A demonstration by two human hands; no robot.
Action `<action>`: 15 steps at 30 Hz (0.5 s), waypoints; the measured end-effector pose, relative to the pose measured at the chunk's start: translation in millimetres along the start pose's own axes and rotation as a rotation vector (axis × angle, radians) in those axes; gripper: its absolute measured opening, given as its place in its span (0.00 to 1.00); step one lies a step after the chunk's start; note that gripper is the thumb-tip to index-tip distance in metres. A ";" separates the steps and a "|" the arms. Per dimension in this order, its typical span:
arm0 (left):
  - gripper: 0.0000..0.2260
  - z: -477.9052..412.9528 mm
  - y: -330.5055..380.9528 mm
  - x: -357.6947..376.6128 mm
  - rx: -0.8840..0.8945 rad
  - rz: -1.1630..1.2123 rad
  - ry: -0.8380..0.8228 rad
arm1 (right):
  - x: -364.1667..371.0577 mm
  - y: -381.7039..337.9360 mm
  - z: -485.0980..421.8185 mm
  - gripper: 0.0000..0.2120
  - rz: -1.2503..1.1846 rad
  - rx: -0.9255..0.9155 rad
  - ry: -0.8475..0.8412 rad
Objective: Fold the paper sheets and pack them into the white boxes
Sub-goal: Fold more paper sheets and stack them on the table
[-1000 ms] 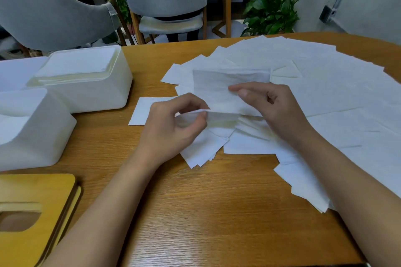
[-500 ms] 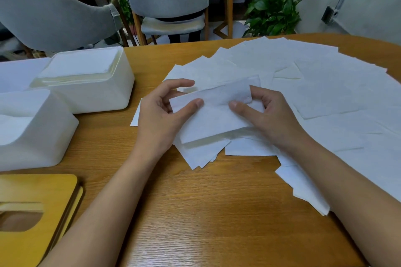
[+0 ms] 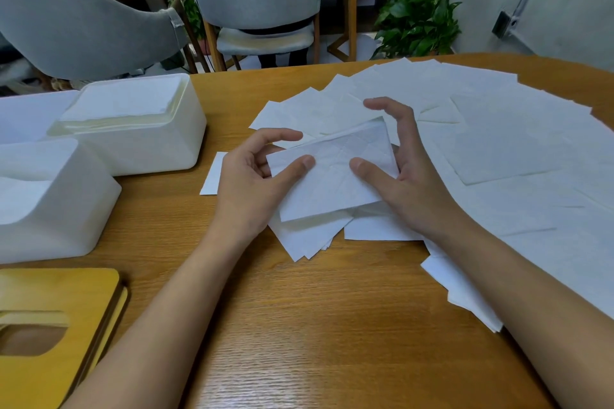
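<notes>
Your left hand (image 3: 247,183) and right hand (image 3: 403,173) pinch the folded sheet (image 3: 332,173) by its ends — thumbs on top — above the loose sheets (image 3: 498,149) near the table's (image 3: 299,325) far edge, white boxes (image 3: 143,129) at left.

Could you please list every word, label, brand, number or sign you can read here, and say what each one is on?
None: no readable text shows anywhere.
The folded sheet, the loose sheets, the white boxes and the wooden lid are all blank.
</notes>
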State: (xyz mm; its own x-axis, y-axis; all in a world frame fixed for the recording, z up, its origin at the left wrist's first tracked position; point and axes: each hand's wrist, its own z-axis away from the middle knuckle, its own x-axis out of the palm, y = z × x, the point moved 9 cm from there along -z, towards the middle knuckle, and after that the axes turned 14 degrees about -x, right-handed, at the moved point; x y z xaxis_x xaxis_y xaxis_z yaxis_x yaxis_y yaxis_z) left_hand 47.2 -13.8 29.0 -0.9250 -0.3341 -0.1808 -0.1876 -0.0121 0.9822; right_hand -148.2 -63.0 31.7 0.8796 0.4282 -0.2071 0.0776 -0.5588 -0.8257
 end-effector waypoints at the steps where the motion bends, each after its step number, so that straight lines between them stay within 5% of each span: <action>1: 0.13 0.2 0.7 -1.3 -0.002 -0.021 0.012 | 0.5 0.7 0.0 0.26 0.002 0.002 -0.010; 5: 0.17 -2.8 -5.8 -4.5 -0.057 -0.130 0.049 | -6.0 -3.4 -2.4 0.13 0.074 -0.051 0.026; 9: 0.21 -1.7 -11.0 3.7 -0.193 0.031 -0.094 | -15.1 1.9 -2.2 0.15 0.043 0.021 0.050; 15: 0.29 -1.4 -0.8 1.2 0.067 -0.266 -0.008 | -29.0 7.8 -1.5 0.15 0.207 0.027 0.108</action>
State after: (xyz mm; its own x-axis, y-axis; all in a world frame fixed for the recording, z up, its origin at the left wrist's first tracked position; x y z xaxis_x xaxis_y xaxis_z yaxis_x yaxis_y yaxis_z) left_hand 46.7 -15.5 28.1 -0.8429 -0.3199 -0.4327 -0.4454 -0.0364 0.8946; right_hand -172.4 -80.9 32.1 0.9207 0.2270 -0.3175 -0.1211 -0.6072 -0.7852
